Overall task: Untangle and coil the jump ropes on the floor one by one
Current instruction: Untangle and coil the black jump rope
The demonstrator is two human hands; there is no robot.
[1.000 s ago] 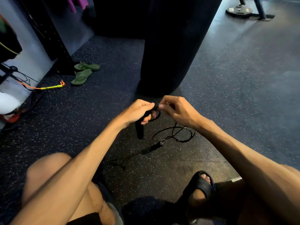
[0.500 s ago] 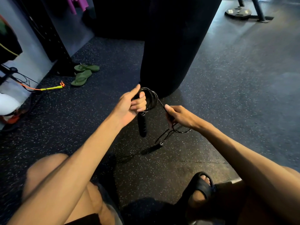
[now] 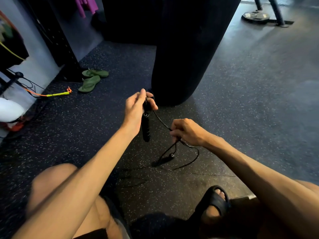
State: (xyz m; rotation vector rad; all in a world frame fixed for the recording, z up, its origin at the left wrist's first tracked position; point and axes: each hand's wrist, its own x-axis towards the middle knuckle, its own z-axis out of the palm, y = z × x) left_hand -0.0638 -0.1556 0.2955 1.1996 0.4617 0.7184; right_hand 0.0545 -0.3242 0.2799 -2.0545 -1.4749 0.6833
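My left hand [image 3: 136, 109] grips the top of a black jump rope handle [image 3: 146, 128], which hangs downward below the palm, with coiled cord partly hidden in the fingers. A thin black cord [image 3: 161, 121] runs taut from that hand down to my right hand [image 3: 187, 131], which pinches it. Below my right hand the cord hangs in a loose loop [image 3: 193, 159] to the floor. The rope's second black handle [image 3: 164, 160] lies on the floor just under the loop.
A black punching bag [image 3: 186, 54] hangs right behind my hands. Green flip-flops [image 3: 91, 80] and a yellow and orange rope handle [image 3: 57, 94] lie at the left near a black rack. My bare knees and a black sandal [image 3: 214, 200] are at the bottom. A weight plate [image 3: 255, 15] sits far right.
My left hand rose from beside the right and moved away from me with the handle. My right hand dropped lower and to the right, sliding along the cord, which is drawn tighter between them.
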